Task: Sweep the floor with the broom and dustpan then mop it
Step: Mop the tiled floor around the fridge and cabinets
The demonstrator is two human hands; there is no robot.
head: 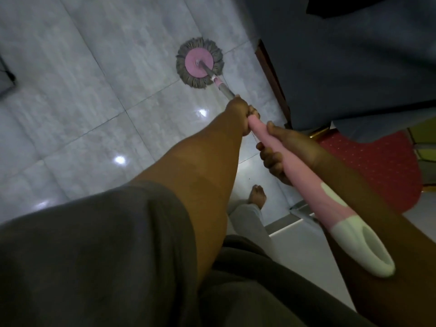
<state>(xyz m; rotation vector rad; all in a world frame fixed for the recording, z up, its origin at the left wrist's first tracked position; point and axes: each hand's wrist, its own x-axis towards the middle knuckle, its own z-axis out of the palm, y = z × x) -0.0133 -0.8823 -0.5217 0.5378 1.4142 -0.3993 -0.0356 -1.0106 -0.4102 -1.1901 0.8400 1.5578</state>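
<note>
Two hands clamp a mop on a tiled floor

Fingers of the left hand (239, 114) curl tight round the pink mop handle (313, 185), and the right hand (280, 152) grips just behind. The mop head (199, 63) lies flat on the glossy floor (94, 102) near blue-draped, wood-edged furniture (271, 74). A red mat (368, 166) lies to the right, a bare foot (257, 197) below.

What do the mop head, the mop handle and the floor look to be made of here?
The mop head: grey yarn-like strands, probably microfibre or cotton, round a matte pink plastic disc. The handle: smooth pink plastic grip; the lower shaft looks like grey metal. The floor: glossy pale tiles, marble-look, mirroring lights.
</note>
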